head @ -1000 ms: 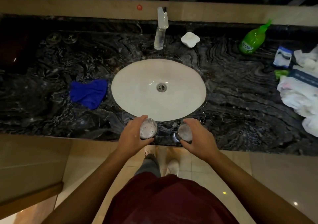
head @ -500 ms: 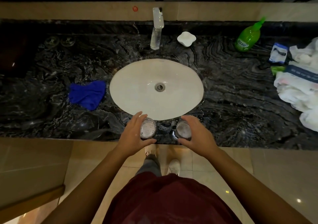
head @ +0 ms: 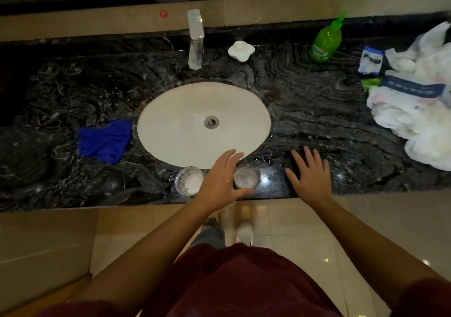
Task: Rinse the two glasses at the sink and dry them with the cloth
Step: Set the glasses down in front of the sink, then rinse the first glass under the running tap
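The left hand (head: 220, 179) is spread with fingers straight and slightly apart, reaching forward between the two glasses; it holds nothing, though its thumb lies along the near rim of the right glass (head: 246, 176) and may touch it — the view does not settle that. The left glass (head: 189, 180) stands upright just beside the back of this hand, free of any grip. The right hand (head: 311, 176) is also flat and splayed, fingers straight, over the dark countertop (head: 317, 112) to the right of the right glass, apart from it and holding nothing; whether the palm presses the stone or floats just above cannot be told.

Both glasses stand on the front strip of the countertop, just below the near edge of the white oval sink (head: 175, 126), with water droplets shining on the stone around them. The drain (head: 211, 122) sits in the basin's middle, and the tap (head: 195, 40) rises behind the basin — no water can be seen running from it. The blue cloth (head: 106, 141) lies crumpled on the counter just left of the sink, well apart from both hands.

Farther back, a white soap dish (head: 241, 50) sits right of the tap. A green bottle (head: 325, 42) leans near the back wall, and at the far right lie a small blue-and-white packet (head: 371, 59) and a heap of white plastic bags (head: 415, 107).
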A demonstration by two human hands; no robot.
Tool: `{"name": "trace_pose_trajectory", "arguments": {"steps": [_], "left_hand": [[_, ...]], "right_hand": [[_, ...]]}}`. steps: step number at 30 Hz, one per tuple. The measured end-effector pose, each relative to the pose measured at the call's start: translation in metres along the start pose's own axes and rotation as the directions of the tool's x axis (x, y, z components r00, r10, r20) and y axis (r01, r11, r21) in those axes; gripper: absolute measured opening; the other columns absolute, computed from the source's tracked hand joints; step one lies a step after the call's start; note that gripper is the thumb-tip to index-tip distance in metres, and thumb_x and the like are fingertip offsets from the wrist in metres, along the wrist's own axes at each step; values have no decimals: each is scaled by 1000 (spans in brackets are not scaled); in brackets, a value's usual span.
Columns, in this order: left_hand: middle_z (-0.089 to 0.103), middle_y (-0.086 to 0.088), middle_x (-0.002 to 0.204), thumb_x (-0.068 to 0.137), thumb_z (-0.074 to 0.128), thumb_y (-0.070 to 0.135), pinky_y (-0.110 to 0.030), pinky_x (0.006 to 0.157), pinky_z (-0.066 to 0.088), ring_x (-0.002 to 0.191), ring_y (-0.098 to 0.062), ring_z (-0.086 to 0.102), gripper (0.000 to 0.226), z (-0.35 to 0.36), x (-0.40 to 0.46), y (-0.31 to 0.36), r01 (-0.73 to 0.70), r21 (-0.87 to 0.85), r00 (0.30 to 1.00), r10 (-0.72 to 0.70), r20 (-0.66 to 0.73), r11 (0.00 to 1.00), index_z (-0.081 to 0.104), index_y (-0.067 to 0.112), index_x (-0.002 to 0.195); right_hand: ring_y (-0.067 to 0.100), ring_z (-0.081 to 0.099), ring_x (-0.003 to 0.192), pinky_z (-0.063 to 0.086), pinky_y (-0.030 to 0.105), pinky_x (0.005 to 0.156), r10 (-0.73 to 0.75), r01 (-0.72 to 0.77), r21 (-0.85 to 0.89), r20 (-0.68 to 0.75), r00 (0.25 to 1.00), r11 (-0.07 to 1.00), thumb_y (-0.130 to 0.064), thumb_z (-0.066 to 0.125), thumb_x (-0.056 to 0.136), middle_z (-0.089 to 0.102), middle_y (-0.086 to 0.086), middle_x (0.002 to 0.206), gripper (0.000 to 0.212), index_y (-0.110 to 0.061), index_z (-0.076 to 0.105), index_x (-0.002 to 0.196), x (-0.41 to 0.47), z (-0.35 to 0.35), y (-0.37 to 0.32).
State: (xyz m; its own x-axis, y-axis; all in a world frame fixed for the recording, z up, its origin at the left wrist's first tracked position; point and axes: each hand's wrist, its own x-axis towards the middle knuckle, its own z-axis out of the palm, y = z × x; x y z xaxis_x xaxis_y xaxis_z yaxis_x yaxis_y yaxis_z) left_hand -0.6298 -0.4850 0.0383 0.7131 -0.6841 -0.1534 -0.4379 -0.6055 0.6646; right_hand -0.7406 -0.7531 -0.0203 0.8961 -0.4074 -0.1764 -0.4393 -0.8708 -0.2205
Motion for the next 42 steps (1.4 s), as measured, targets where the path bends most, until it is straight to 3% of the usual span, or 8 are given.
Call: {"name": "trace_pose_trajectory", "arguments": {"steps": [9,13,16,19,24,29,36,42], "left_hand": [[47,5,152,74,85,51,-33,107,44,136,-15,47,103,27,2,5,122,-112,992,-117,50,986,27,27,155],[62,7,129,72,86,50,-30,89,51,116,-17,61,84,29,3,5,155,-157,987,-158,-7,975,41,28,140],[66,15,114,73,88,45,-20,82,51,104,-6,65,73,19,4,13,191,-265,976,-212,-55,945,46,29,131],[64,21,116,70,90,40,-11,88,47,108,11,59,80,-3,14,8,238,-408,955,-289,-67,881,42,29,132],[68,14,122,65,95,37,-29,102,50,115,-1,62,81,-70,57,-22,221,-496,958,-283,-52,840,45,29,128],[70,12,115,61,95,43,-27,96,50,109,0,63,77,-116,104,-71,258,-537,929,-359,-90,803,51,34,123],[67,6,113,69,92,34,-25,95,48,106,-9,63,69,-122,167,-132,323,-521,903,-422,-79,790,54,32,127],[64,8,122,53,90,52,-10,85,43,112,-8,61,93,-103,204,-162,353,-526,888,-455,-73,774,53,23,132]], "right_hand": [[35,18,156,11,58,124,27,-27,-20,-23,999,999,-56,34,102,29,13,167,64,-24,35,158,-3,12,4],[35,19,156,10,57,125,21,-22,-29,-32,999,999,-58,32,102,28,13,167,65,-24,35,158,-4,12,3],[35,21,155,11,57,125,36,-36,-14,-49,998,999,-56,34,101,31,13,165,64,-24,39,156,-1,12,2],[36,24,154,15,58,124,60,-61,-12,-47,997,998,-51,41,99,35,14,164,62,-22,43,153,0,11,-1],[41,33,147,33,62,116,114,-114,4,73,991,993,-39,66,91,39,21,158,62,-15,53,146,25,-6,-18],[34,25,152,30,49,119,-89,71,206,78,993,976,-43,63,95,23,13,167,69,-18,39,155,110,-57,-100],[24,28,151,27,32,113,-277,386,353,-321,906,852,-40,63,96,26,4,167,68,-25,36,157,264,-107,-235],[24,39,147,41,43,114,-475,606,364,-391,788,707,-40,61,100,37,7,163,56,-15,49,149,346,-80,-260]]}}
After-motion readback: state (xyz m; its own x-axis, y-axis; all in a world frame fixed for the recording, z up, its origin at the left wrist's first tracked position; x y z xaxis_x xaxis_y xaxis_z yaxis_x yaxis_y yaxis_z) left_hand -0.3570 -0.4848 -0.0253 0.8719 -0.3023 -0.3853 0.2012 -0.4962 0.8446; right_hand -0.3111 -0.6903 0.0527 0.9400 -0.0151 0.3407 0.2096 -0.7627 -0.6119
